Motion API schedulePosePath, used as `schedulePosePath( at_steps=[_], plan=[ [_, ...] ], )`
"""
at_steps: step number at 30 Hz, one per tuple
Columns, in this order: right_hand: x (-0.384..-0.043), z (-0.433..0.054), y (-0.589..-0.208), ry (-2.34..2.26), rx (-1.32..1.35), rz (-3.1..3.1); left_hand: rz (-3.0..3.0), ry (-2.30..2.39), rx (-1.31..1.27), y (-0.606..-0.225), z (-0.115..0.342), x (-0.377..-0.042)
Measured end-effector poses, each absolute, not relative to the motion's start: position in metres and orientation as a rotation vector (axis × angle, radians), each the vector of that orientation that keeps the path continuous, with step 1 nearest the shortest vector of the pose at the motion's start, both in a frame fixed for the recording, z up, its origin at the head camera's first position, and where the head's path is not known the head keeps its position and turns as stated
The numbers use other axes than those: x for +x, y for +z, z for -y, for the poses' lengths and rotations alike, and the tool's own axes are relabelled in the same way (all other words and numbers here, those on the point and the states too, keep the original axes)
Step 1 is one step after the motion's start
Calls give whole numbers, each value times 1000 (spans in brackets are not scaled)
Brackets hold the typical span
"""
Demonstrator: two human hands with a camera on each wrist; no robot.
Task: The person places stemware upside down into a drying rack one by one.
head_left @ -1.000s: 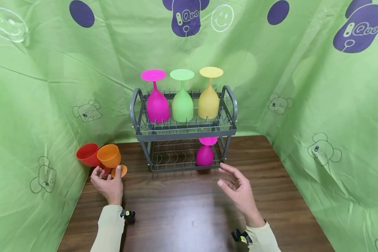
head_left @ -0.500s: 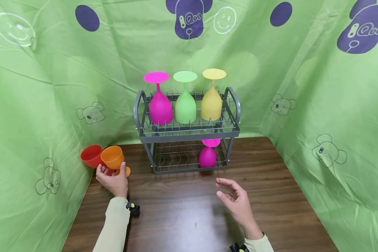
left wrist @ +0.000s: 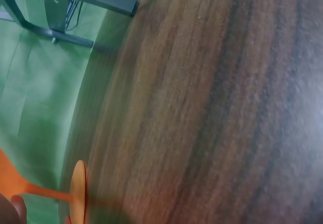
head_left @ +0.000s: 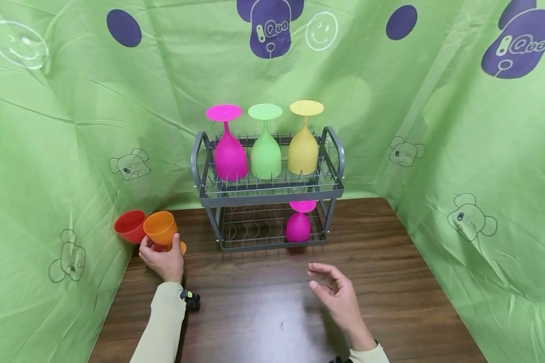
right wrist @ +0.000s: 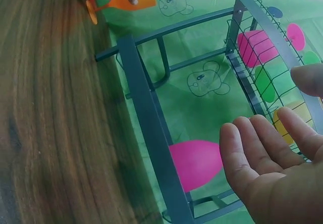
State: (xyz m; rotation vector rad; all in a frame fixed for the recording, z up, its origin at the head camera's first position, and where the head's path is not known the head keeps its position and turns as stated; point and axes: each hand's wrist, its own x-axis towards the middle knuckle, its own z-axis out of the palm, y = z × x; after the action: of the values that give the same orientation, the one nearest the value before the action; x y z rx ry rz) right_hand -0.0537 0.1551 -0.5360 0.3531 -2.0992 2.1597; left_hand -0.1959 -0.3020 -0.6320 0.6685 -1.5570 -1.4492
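Near table's left edge (head_left: 119,302), left hand (head_left: 167,262) grips orange goblet (head_left: 160,229); right hand (head_left: 338,300) hovers, relaxed.

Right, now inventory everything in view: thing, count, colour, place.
Table: one, brown, centre
Cloth walls: three, green, printed, around the table
Rack: one, grey, on the table
Upper goblets: three, magenta, green, yellow, upside down atop the rack
Lower goblet: one, magenta, upside down inside the rack
Red goblet: one, red, table's left end
Orange goblet: one, orange, beside the red goblet
Wrist devices: two, black, one per wrist
Sleeves: two, cream, on both arms
Left hand: one, gripping the orange goblet
Right hand: one, before the rack, empty
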Motion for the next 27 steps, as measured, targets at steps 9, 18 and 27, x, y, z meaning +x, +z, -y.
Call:
schedulePosePath(
  at_steps=[9, 18, 27],
  plan=[
    [-52, -154, -540, 2166, 327, 2093, 1573, -1494, 650, -603, 274, -164],
    [-54, -153, -540, 2185, 340, 2089, 1644, -1492, 458, -582, 248, -117],
    [-56, -152, -539, 2178, 345, 2115, 1764, -1403, 220, -555, 218, -71]
  ],
)
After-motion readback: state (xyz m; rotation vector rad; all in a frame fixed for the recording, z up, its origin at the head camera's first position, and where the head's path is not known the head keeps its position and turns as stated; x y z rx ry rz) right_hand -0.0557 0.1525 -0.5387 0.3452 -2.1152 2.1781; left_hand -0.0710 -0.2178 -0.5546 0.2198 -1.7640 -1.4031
